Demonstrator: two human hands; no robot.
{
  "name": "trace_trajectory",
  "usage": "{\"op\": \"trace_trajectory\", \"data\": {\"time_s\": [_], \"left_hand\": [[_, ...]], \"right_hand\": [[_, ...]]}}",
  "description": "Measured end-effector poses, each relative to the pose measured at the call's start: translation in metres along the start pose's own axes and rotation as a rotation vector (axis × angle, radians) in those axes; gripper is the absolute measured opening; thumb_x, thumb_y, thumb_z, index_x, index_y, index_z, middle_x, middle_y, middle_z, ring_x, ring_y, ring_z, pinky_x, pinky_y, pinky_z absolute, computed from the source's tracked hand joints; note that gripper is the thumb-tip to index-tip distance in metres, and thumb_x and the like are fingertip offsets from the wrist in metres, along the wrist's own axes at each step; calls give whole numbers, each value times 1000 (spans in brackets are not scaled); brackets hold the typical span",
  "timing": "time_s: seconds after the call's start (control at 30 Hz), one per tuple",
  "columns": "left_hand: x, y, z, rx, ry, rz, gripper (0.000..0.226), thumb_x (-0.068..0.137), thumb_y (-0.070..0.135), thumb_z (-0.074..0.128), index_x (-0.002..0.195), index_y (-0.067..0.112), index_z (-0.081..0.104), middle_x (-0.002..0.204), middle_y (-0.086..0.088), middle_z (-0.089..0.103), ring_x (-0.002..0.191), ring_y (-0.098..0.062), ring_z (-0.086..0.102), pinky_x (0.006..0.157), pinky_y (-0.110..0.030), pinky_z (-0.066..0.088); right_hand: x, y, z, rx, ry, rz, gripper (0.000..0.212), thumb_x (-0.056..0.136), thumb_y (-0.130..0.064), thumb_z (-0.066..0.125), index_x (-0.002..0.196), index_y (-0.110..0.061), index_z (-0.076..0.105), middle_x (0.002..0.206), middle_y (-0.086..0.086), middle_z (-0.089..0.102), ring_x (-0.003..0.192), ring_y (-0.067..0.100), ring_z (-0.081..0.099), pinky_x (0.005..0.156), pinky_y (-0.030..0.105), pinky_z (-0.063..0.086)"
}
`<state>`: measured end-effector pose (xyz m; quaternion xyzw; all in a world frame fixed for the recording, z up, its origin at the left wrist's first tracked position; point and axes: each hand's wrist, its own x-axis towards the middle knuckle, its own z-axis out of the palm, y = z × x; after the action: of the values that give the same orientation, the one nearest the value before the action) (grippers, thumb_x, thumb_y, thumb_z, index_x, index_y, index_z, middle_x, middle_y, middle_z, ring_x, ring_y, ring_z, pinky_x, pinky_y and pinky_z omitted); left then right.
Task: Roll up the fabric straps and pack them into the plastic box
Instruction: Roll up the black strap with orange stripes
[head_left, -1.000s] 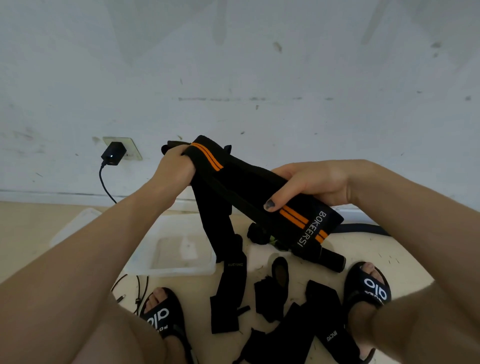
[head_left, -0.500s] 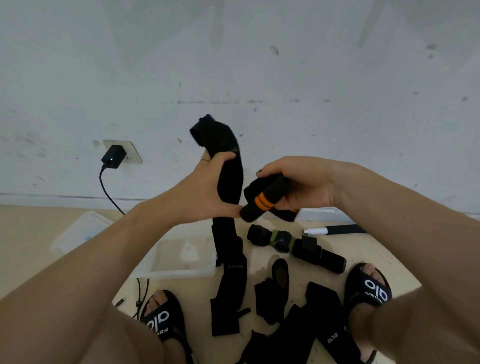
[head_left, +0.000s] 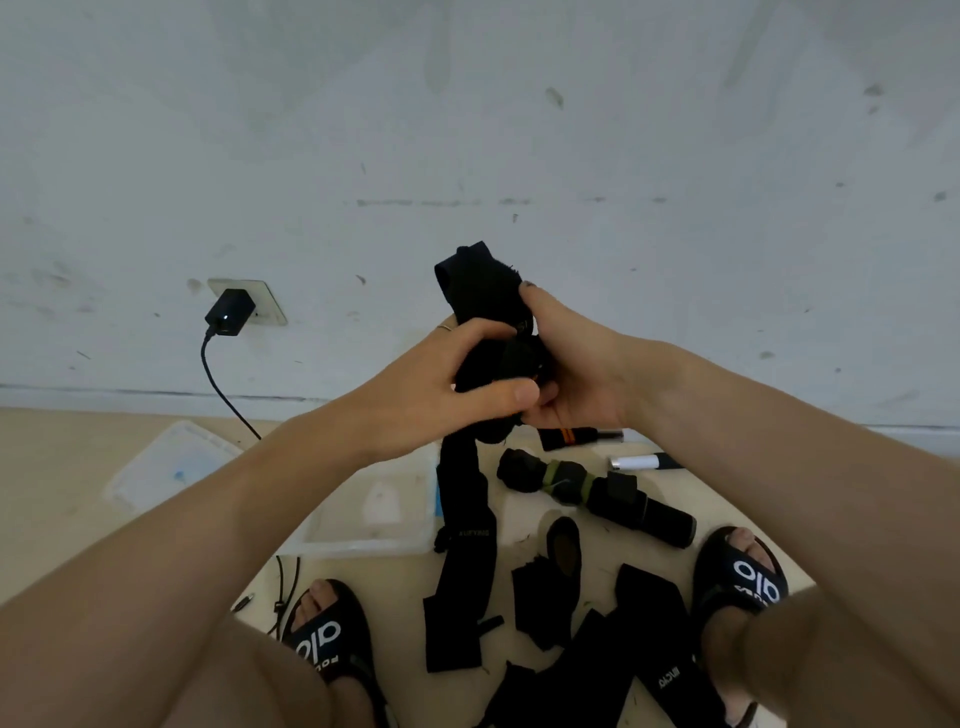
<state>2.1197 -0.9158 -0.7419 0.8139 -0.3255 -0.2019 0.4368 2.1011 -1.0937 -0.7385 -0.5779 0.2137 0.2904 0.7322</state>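
Observation:
Both hands hold one long black fabric strap (head_left: 480, 288) in front of the wall. My left hand (head_left: 447, 384) grips its middle from the left. My right hand (head_left: 569, 374) grips it from the right, thumb on the upper end. The strap's lower part (head_left: 460, 561) hangs down to the floor. The clear plastic box (head_left: 363, 545) lies on the floor below my left forearm. A rolled strap with orange stripes (head_left: 569, 437) lies on the floor under my right hand. Two rolled black straps (head_left: 597, 493) lie beside it, and several loose black straps (head_left: 597, 649) lie between my feet.
The box lid (head_left: 161, 467) lies on the floor at left. A black charger (head_left: 228, 312) sits in a wall socket, its cable (head_left: 223, 395) running down to the floor. A white pen-like object (head_left: 641, 461) lies near the wall. My sandalled feet (head_left: 743, 577) flank the straps.
My right hand no longer holds the orange-striped roll, which now lies on the floor. That hand has moved to the black strap, gripping it together with my left.

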Motion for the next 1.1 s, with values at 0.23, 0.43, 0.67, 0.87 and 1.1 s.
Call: {"op": "trace_trajectory", "data": {"time_s": [0.23, 0.43, 0.67, 0.87, 1.1], "left_hand": [[8, 1, 7, 145, 231, 20, 17, 105, 29, 53, 104, 17, 64, 98, 5, 64, 82, 2, 65, 69, -10, 47], [11, -2, -4, -58, 316, -121, 32, 109, 35, 43, 117, 18, 69, 109, -3, 75, 100, -11, 70, 90, -29, 56], [14, 0, 2, 3, 319, -162, 40, 108, 34, 45, 106, -2, 63, 101, -22, 69, 92, -30, 66, 79, -42, 53], [15, -1, -4, 28, 349, -228, 41, 107, 32, 45, 103, -5, 62, 100, -25, 68, 86, -30, 65, 79, -42, 51], [23, 0, -1, 19, 341, -323, 41, 104, 30, 46, 102, -7, 60, 87, -22, 62, 80, -23, 59, 75, -42, 48]], "right_hand": [[-5, -3, 4, 81, -104, -81, 74, 98, -75, 22, 79, -13, 59, 60, 1, 54, 50, 12, 26, 53, 25, 50], [-3, -2, 4, 281, -25, -109, 32, 101, -43, 60, 89, -13, 58, 67, 1, 48, 51, 8, 30, 46, 21, 49], [6, -1, -2, 286, 109, -229, 9, 98, -16, 67, 100, -8, 64, 77, 4, 50, 34, 6, 37, 44, 17, 48], [4, -2, -6, -118, 293, -432, 11, 95, -7, 69, 98, 1, 62, 76, 15, 58, 51, 12, 57, 63, 27, 62], [6, 4, -8, -556, 552, -651, 6, 93, -10, 63, 90, -11, 58, 79, 15, 70, 69, 27, 72, 67, 28, 58]]}}
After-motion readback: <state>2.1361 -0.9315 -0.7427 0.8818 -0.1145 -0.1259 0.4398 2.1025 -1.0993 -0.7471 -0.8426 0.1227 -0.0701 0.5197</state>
